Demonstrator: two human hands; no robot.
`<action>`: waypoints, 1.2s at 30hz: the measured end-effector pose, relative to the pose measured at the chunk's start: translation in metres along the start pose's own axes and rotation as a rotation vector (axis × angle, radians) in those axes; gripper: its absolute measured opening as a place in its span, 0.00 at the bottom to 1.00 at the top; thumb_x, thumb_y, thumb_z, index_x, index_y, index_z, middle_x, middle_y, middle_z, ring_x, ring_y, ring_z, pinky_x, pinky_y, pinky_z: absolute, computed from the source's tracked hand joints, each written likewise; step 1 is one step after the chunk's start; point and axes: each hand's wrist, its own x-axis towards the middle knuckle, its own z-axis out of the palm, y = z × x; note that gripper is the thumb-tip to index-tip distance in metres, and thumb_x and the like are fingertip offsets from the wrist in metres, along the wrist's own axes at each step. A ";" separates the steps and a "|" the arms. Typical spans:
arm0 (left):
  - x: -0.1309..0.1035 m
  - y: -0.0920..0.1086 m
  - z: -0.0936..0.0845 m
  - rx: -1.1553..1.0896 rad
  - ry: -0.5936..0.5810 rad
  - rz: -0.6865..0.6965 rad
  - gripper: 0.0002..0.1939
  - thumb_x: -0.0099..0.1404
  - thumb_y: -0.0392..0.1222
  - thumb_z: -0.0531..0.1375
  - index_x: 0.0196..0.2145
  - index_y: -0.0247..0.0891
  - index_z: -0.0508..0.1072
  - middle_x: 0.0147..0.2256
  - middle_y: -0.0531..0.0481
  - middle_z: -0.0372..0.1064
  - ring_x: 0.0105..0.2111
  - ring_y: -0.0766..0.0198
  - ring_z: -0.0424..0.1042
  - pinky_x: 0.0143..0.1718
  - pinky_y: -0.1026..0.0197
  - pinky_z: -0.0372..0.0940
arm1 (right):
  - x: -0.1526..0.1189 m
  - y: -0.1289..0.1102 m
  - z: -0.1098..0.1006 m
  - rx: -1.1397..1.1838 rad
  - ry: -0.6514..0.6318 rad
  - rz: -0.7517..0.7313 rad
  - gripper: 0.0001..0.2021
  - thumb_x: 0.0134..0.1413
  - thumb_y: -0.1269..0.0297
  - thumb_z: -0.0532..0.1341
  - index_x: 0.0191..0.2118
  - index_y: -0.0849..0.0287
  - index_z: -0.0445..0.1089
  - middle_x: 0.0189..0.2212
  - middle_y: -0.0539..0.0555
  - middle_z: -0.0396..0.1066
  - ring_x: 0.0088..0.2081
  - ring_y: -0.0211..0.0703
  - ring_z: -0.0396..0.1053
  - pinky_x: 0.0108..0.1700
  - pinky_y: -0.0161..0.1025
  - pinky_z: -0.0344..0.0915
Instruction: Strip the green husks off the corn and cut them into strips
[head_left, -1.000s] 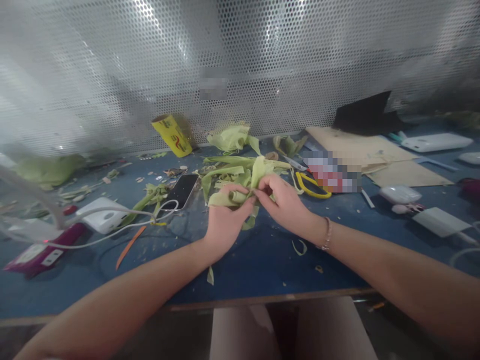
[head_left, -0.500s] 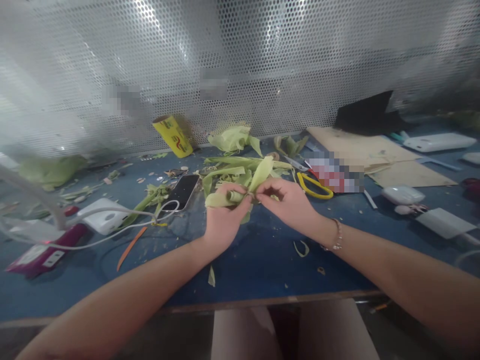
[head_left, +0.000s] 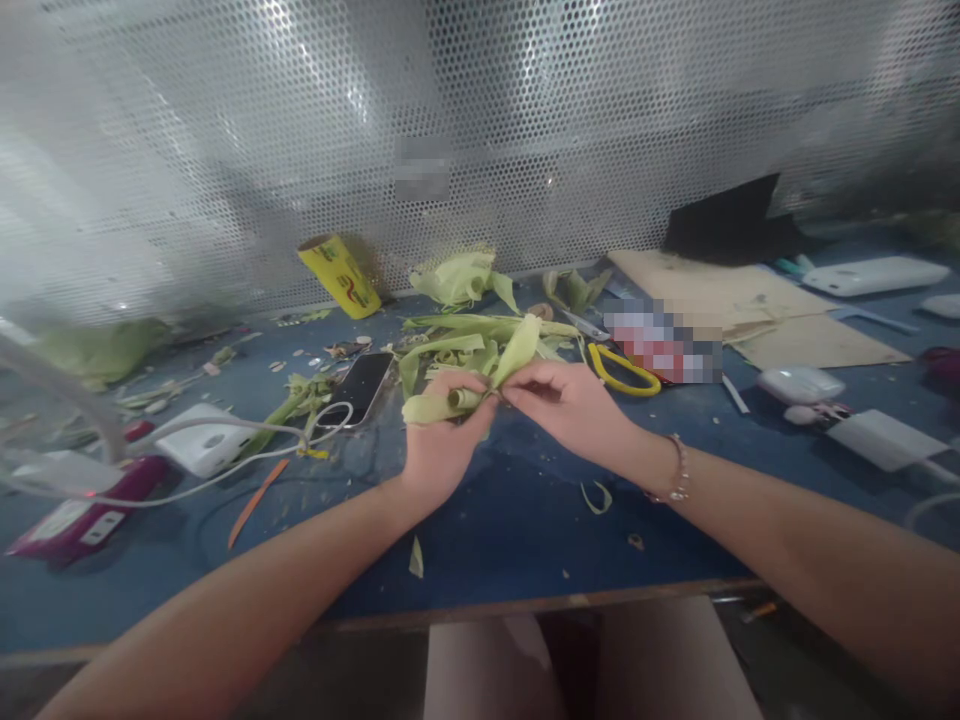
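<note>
Pale green husk (head_left: 517, 352), rolled at its left end, is pinched between my two hands above the blue table. My left hand (head_left: 442, 440) is closed on the rolled part, with a coil showing above the fingers. The fingertips of my right hand (head_left: 566, 405) pinch the husk at its narrow middle, touching the left thumb. One leaf sticks up between the hands. Behind them lies a pile of green husk strips (head_left: 480, 328), and a crumpled husk (head_left: 457, 278) rests farther back.
A phone (head_left: 364, 388), white cable and magenta power strip (head_left: 90, 510) lie left. A yellow tube (head_left: 341, 278) leans by the perforated metal wall. Yellow-handled scissors (head_left: 626, 372), brown paper (head_left: 720, 295) and white chargers (head_left: 889, 440) are on the right. Husk scraps (head_left: 598, 497) dot the table (head_left: 510, 540).
The whole view has shifted slightly, so the table's things sit a little farther left. Both hands keep their pinch on the husk; the right fingers have tipped slightly at the joint.
</note>
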 end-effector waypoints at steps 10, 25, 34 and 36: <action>0.000 -0.002 0.000 0.028 -0.014 0.038 0.04 0.53 0.35 0.62 0.27 0.39 0.69 0.30 0.52 0.72 0.34 0.65 0.71 0.39 0.60 0.66 | 0.002 -0.001 -0.004 -0.017 -0.016 0.049 0.06 0.48 0.67 0.59 0.27 0.58 0.74 0.25 0.50 0.75 0.27 0.38 0.71 0.31 0.38 0.68; -0.001 0.002 0.001 -0.050 -0.016 -0.074 0.06 0.52 0.37 0.63 0.27 0.38 0.68 0.30 0.52 0.69 0.32 0.66 0.69 0.36 0.62 0.64 | -0.001 -0.001 0.003 0.130 0.024 0.083 0.03 0.45 0.68 0.54 0.25 0.59 0.62 0.22 0.48 0.64 0.23 0.33 0.59 0.25 0.33 0.58; -0.004 -0.003 0.005 -0.438 -0.089 -0.336 0.10 0.52 0.41 0.66 0.29 0.38 0.68 0.27 0.55 0.66 0.26 0.70 0.65 0.27 0.67 0.61 | -0.001 0.009 0.010 0.547 0.029 0.102 0.03 0.46 0.67 0.58 0.27 0.58 0.63 0.23 0.46 0.60 0.26 0.33 0.57 0.31 0.34 0.58; -0.004 -0.002 0.006 -0.506 -0.101 -0.380 0.11 0.51 0.41 0.66 0.29 0.38 0.67 0.26 0.55 0.65 0.25 0.71 0.65 0.26 0.68 0.61 | -0.001 0.012 0.012 0.603 0.022 0.077 0.02 0.47 0.67 0.59 0.29 0.58 0.64 0.24 0.46 0.61 0.27 0.33 0.58 0.32 0.34 0.58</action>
